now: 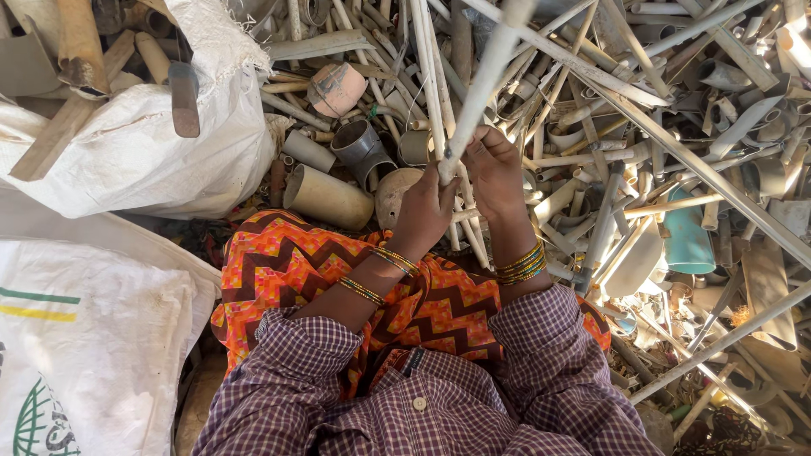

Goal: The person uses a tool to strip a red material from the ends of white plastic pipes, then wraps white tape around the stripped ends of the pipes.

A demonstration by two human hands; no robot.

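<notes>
Heaped scrap pipes (642, 127) surround us; our left hand (425, 211) and right hand (494, 169) clamp one pale pipe (481, 84), its length running away, up and rightward.

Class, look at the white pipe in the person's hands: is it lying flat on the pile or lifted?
Lifted: both hands grip the white pipe at its lower end, and it slants up over the pile.
</notes>
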